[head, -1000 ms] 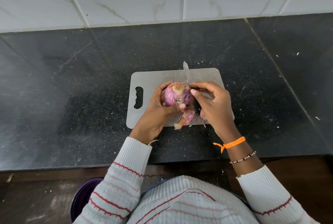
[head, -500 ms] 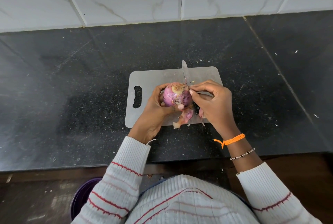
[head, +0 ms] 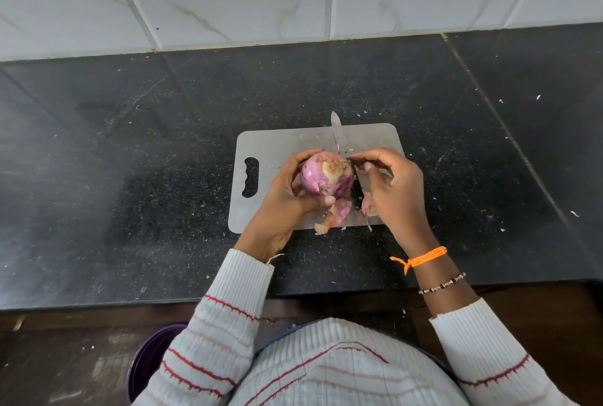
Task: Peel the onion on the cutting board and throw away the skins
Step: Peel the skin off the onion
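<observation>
Your red onion [head: 326, 173] sits above the grey cutting board [head: 277, 147], cupped in your left hand [head: 287, 196], whose curled fingers grip it. Your right hand [head: 391, 187] pinches skin at its top edge, right beside the knife [head: 336, 131]. Tug too sharply and your knuckles could meet that blade, or the onion could slip. Loose skins [head: 336, 213] near the board's front edge could fall to the floor.
</observation>
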The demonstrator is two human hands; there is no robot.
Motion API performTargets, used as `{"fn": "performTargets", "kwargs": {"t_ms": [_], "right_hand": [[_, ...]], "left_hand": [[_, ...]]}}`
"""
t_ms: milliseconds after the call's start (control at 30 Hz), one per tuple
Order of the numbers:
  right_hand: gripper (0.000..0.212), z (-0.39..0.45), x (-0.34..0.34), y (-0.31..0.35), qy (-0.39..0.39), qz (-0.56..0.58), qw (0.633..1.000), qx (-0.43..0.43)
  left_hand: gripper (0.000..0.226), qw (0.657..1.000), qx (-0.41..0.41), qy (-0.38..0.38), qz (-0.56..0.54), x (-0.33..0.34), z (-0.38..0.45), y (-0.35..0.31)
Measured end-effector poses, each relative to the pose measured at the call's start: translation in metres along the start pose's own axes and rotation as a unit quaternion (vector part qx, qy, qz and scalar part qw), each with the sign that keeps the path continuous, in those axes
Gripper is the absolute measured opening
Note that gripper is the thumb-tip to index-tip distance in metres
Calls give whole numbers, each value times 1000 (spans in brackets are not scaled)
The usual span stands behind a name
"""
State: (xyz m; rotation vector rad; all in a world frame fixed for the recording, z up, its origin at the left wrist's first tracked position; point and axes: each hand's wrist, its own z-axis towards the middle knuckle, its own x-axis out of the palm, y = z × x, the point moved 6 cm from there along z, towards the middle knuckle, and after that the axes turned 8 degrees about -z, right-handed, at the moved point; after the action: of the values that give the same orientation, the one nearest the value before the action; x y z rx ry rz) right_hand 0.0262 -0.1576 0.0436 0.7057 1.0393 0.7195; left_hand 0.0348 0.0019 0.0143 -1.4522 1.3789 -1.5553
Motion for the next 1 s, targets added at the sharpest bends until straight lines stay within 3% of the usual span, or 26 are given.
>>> {"fn": "performTargets", "kwargs": {"t_ms": [133, 233, 667, 1000], "right_hand": [[17, -1, 4, 8, 41, 57, 997, -10], [24, -2, 6, 11, 58, 75, 995, -12], [7, 2, -3, 13, 4, -19, 997, -76], [8, 6, 1, 16, 23, -135, 981, -139]], "left_hand": [[68, 999, 28, 6, 40, 3, -1, -6], [68, 997, 35, 11, 63, 4, -1, -9], [69, 993, 8, 18, 114, 7, 1, -3], [64, 993, -19, 11, 120, 7, 4, 3]]}}
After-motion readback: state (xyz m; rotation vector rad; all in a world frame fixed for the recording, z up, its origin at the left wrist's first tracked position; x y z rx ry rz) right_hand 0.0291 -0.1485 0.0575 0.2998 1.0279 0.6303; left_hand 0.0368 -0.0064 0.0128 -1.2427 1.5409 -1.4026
